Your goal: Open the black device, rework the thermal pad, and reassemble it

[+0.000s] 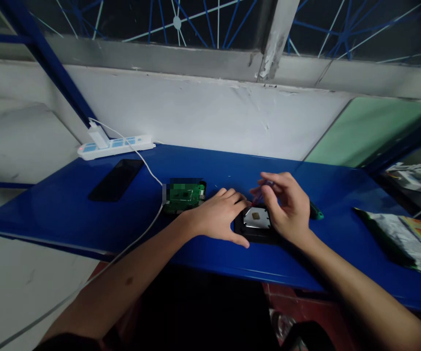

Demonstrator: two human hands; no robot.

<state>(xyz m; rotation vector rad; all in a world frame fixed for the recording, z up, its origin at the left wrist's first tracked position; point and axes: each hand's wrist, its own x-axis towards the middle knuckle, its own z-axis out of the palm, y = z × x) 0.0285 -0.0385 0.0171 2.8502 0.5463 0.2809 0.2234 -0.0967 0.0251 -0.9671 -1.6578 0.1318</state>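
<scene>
A black case (pixel 240 226) with a silver metal plate (pixel 260 222) in it lies on the blue table, and a small brownish square sits on the plate. My right hand (pixel 287 207) pinches a small screwdriver (pixel 257 197) with a see-through purplish handle, tilted so its tip points down at the plate's upper left corner. At the case's left edge rests my left hand (pixel 221 214), fingers stretched out and thumb apart, fingertips near the screwdriver's tip. Left of that hand is a green circuit board (pixel 186 195), partly blurred out in the picture.
A dark phone (pixel 117 180) lies at the left of the blue table (pixel 75 209). Behind it stands a white power strip (pixel 123 145) with a charger and white cable (pixel 148 165). A green tool (pixel 316 211) is partly behind my right hand; a foil bag (pixel 411 243) lies right.
</scene>
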